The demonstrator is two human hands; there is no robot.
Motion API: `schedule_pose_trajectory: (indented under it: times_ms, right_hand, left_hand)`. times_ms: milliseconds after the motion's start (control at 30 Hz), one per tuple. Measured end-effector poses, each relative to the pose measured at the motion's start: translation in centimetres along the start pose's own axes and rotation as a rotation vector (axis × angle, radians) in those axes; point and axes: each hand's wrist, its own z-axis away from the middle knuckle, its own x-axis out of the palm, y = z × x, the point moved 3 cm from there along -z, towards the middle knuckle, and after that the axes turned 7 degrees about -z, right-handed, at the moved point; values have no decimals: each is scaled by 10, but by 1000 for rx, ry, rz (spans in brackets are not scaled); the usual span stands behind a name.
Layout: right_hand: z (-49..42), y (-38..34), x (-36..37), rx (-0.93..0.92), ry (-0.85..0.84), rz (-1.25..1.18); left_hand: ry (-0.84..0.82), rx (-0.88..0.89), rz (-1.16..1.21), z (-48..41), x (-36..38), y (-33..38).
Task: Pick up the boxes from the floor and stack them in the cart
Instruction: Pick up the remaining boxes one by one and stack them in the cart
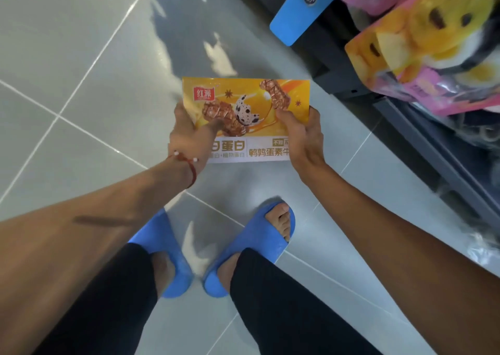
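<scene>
The left hand [189, 135] and right hand [303, 138] grip the yellow box [246, 97] by its sides, held above the floor [81, 84] — keep it level, swing right, and lay it flat in the cart [427, 154].

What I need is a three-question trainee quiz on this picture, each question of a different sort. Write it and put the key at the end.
1. True or false: the box lies flat on the floor.
2. Which wrist wears the red string? A) left B) right C) neither
3. Fill in: the slippers are ____ in colour.

Key
1. False: the left hand and the right hand hold it up, one at each side, thumbs on its printed face.
2. A
3. blue
</scene>
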Motion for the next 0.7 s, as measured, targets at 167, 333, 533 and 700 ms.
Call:
schedule_pose_trajectory:
  times_ms: [167, 333, 533, 700]
  right_hand:
    - [59, 0, 0, 45, -7, 27]
    - [131, -11, -6, 53, 4, -34]
    - [216, -37, -27, 83, 67, -138]
    - [305, -59, -55, 95, 169, -266]
  left_hand:
    - [19, -56, 6, 48, -31, -14]
    - [52, -56, -8, 107, -80, -2]
    - [48, -37, 1, 181, -134, 28]
    - [30, 12, -1, 257, -175, 55]
